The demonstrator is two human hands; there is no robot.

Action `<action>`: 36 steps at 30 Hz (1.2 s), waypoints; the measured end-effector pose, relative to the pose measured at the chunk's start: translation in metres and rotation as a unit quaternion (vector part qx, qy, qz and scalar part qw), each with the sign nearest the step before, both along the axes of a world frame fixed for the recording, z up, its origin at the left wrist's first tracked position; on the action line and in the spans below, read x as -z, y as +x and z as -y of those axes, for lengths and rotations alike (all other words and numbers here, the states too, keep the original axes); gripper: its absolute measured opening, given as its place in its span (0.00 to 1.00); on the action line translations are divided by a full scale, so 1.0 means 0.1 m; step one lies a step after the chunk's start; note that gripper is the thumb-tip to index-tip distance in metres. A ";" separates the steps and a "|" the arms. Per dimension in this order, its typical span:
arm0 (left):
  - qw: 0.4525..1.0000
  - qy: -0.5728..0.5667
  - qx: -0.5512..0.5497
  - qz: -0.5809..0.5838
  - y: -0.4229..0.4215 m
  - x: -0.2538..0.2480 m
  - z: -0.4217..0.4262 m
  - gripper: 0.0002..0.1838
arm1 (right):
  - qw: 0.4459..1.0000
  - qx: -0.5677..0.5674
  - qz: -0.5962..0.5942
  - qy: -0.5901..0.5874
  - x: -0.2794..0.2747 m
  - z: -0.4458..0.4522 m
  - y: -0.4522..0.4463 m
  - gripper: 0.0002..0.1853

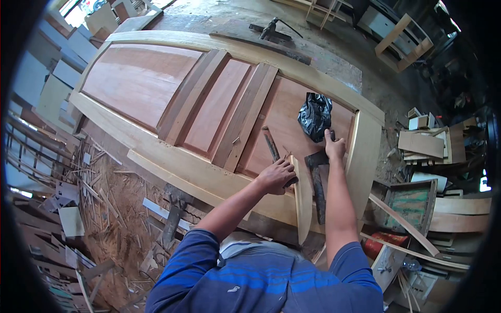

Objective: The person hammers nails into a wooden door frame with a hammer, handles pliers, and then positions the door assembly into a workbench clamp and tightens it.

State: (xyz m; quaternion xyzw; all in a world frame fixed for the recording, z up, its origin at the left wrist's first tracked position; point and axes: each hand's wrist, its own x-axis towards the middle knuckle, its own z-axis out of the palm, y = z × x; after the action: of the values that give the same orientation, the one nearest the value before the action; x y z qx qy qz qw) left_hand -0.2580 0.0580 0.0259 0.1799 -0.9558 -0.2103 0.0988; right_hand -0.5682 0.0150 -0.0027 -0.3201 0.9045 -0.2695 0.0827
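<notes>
Pale wood strip (302, 203): just right of left grip (277, 176), long axis running past it towards torso (266, 284). Left grip nearer; fingers curled, hold unclear. Right grip (335, 147): closed round dark handle (332, 135), black bag (315, 117) just beyond.

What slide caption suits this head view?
Left hand beside a pale curved wooden piece, right hand near a crumpled black plastic bag, over a pale-framed, reddish-panelled wooden door.

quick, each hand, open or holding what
Left hand: closed on a dark piece, can't tell what.
Right hand: closed on something dark by the bag, unclear.
</notes>
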 end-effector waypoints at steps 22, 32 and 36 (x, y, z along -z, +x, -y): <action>0.929 0.053 -0.344 -0.127 -0.48 0.50 -1.71 0.34 | 0.911 -0.412 -0.028 0.003 0.18 -2.64 0.29 0.44; 0.899 0.137 -0.402 -0.108 -1.26 0.31 -2.15 0.51 | 0.897 -0.438 -0.062 0.014 0.19 -3.17 -0.38 0.41; 0.888 0.136 -0.433 -0.070 -1.38 0.25 -2.14 0.52 | 0.885 -0.459 -0.071 0.014 0.23 -3.27 -0.90 0.39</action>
State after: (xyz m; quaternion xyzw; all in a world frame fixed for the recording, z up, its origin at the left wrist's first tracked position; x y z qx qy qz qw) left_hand -0.3965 0.2723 0.0009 0.5726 -0.7358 -0.2863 0.2209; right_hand -0.6579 0.3415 -0.0261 -0.7169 0.6633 -0.1648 0.1371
